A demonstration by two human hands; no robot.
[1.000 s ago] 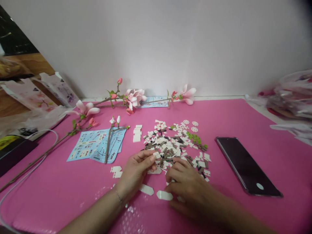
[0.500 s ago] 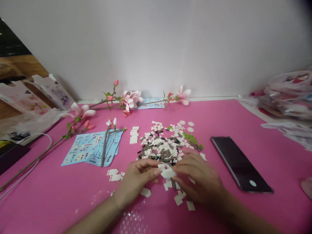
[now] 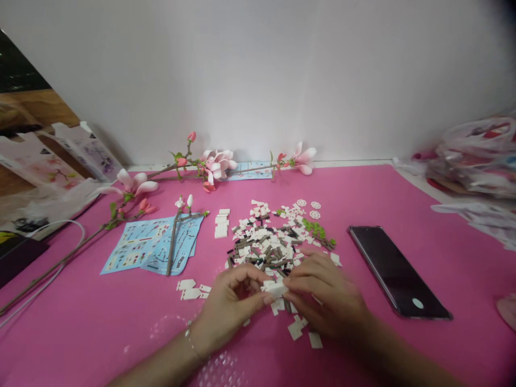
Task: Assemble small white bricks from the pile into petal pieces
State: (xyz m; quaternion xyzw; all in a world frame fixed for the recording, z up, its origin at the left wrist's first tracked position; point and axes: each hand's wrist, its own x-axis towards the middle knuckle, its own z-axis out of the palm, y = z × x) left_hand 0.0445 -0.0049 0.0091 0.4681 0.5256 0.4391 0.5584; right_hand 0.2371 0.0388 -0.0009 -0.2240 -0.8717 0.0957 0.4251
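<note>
Between my hands is a small white building-block piece (image 3: pixel 276 289), pinched from both sides just in front of the pile. My left hand (image 3: pixel 236 293) grips its left end with thumb and forefinger. At its right end my right hand (image 3: pixel 324 287) holds it with closed fingertips. Whether it is one piece or two joined ones I cannot tell. Behind the hands spreads a heap of loose white, brown and green blocks (image 3: pixel 266 244). Several white petal-shaped pieces (image 3: pixel 191 293) lie left of my left hand. Loose white tiles (image 3: pixel 295 329) lie below my right hand.
A smartphone (image 3: pixel 399 271) lies on the pink mat (image 3: pixel 382 199) at right. Blue instruction sheets (image 3: pixel 133 244) lie at left under a brown block branch (image 3: pixel 173 244). Pink flower branches (image 3: pixel 217 166) run along the back. Plastic bags (image 3: pixel 475 156) are piled at far right.
My left hand has shifted slightly right, and the white piece is turned and partly covered by its fingers. A petal piece beneath that hand is now mostly hidden.
</note>
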